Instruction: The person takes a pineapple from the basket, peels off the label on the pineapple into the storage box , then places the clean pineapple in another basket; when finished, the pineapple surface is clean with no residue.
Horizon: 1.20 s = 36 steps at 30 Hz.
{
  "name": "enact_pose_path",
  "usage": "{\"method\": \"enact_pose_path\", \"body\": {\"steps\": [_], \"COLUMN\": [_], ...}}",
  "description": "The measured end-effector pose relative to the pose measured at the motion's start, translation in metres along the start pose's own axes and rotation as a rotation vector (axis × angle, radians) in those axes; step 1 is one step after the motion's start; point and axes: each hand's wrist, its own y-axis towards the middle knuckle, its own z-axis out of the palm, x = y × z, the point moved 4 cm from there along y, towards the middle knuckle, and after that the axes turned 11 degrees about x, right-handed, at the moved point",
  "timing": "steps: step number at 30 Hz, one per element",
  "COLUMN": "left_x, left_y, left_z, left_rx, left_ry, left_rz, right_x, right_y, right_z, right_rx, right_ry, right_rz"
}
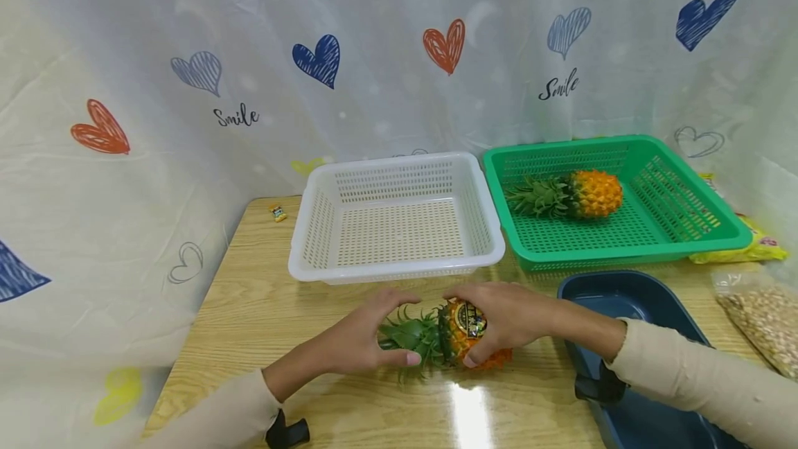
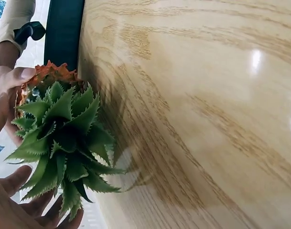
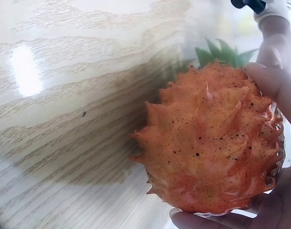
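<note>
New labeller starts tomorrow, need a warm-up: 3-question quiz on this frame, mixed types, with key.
1. True or false: the white basket holds a pineapple.
2. Multiple choice: what does the right hand grip? A) the leafy crown B) the orange body of the near pineapple C) the rim of the blue tray
3. Fill in: the second pineapple lies on its side in the ____ basket.

Key
1. False: nothing shows in it.
2. B: the right hand wraps the body, while the left hand curls around the crown.
3. green
</note>
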Motion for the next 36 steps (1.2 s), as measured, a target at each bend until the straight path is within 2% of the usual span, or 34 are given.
{"method": "enact_pose_path", "body": {"steps": [6, 14, 26, 36], "left_x": [-0.002, -0.003, 0.001, 0.0], "left_y": [0.009, 0.012, 0.012, 0.012], "left_z": [0.005, 0.009, 0.008, 0.008], "left_rx": [0.02, 0.021, 0.041, 0.057], "left_ry": [0.054, 0.084, 0.077, 0.079], "left_rz": [0.005, 0.02, -0.04, -0.055], "right_x": [0.0, -0.001, -0.005, -0.008], "right_y": [0.0, 0.0, -0.004, -0.012], "right_z": [0.0, 0.0, -0.001, -0.01], "right_rx": [-0.009, -0.006, 0.0, 0.035], "right_ry": [0.003, 0.025, 0.047, 0.183], "right_rz": [-0.005, -0.001, -0.058, -0.118]}}
